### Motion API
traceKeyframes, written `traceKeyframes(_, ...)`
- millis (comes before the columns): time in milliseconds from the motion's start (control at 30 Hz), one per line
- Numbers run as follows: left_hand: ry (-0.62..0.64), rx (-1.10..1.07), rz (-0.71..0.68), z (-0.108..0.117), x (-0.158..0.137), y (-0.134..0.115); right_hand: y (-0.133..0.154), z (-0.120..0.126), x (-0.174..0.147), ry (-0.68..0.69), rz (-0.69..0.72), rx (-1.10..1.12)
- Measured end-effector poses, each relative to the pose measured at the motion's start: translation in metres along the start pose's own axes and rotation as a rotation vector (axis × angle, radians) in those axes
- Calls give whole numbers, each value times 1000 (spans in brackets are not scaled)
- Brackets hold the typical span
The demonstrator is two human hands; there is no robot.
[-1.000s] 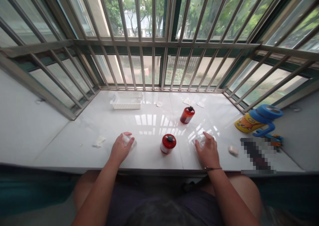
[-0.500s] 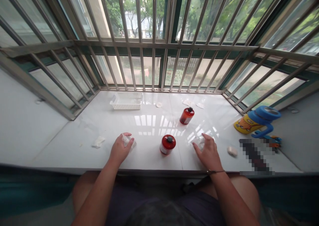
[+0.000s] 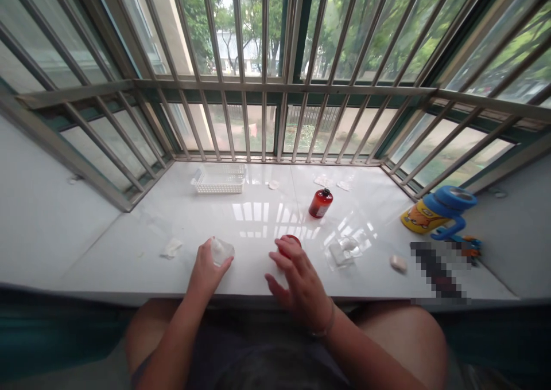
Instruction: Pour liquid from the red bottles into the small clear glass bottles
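My left hand [image 3: 205, 266] is closed around a small clear container [image 3: 222, 252] with something whitish inside, at the table's near side. My right hand [image 3: 301, 284] reaches in front of a red bottle [image 3: 294, 240] with its fingers apart, and most of that bottle is hidden behind them. Whether the fingers touch it I cannot tell. Farther back stands a second red bottle [image 3: 321, 203] with a black cap and a pale label. To the right of my right hand lies another clear container [image 3: 343, 251], also with something whitish in it.
A white perforated basket [image 3: 219, 187] stands at the back left. On the right are a blue and yellow mug [image 3: 426, 212], a pale lump [image 3: 398, 263] and a blurred-out dark object [image 3: 439, 272]. White scraps [image 3: 171, 248] lie about the table. Metal bars [image 3: 284, 89] line the window.
My right hand has left the clear container on the right and moved left to the nearer red bottle. My left hand's clear container now shows more plainly, slightly turned.
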State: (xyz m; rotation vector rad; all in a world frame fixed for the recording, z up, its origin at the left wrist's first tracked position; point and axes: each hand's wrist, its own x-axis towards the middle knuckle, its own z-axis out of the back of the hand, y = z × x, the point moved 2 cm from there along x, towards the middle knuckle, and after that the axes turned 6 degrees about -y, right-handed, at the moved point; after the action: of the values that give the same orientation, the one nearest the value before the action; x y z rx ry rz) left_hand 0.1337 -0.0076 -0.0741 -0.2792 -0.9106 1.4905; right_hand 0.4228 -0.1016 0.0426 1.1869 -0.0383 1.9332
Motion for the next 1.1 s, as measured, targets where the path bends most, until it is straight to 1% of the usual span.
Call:
traceKeyframes(67, -7, -9, 59, 5, -8, -9, 19, -16, 7, 66, 38, 69)
traceKeyframes(167, -53, -58, 97, 18, -20, -32, 35, -36, 18, 126, -14, 125)
traceKeyframes(233, -95, -88, 46, 28, -28, -51, 40, -45, 26, 138, -81, 154)
traceKeyframes(300, -131, -106, -94, 37, -35, -72, 43, -48, 35, 138, -130, 178)
traceKeyframes(400, -178, -147, -361, 45, -41, -100, 44, -40, 47, 122, -166, 180)
traceKeyframes(467, -198, -188, -484, 47, -40, -117, 43, -28, 56, 107, -181, 163)
traceKeyframes(533, -209, -221, -537, 45, -37, -134, 40, -15, 62, 103, -188, 148)
traceKeyframes(600, -204, -245, -555, 42, -32, -152, 33, -2, 67, 107, -191, 137)
traceKeyframes(667, -171, -269, -577, 39, -27, -170, 22, 11, 71, 88, -211, 129)
traceKeyframes(733, -125, -285, -598, 38, -24, -185, 5, 28, 76, 29, -249, 112)
traceKeyframes(833, -71, -286, -579, 35, -22, -195, -27, 61, 84, -91, -334, 34)
traceKeyframes(900, -34, -282, -534, 31, -22, -191, -53, 87, 88, -140, -423, -67)
traceKeyframes(1000, 21, -263, -450, 21, -24, -175, -96, 122, 89, -192, -524, -267)
traceKeyframes(1100, 58, -244, -396, 10, -27, -160, -148, 145, 79, -206, -591, -412)
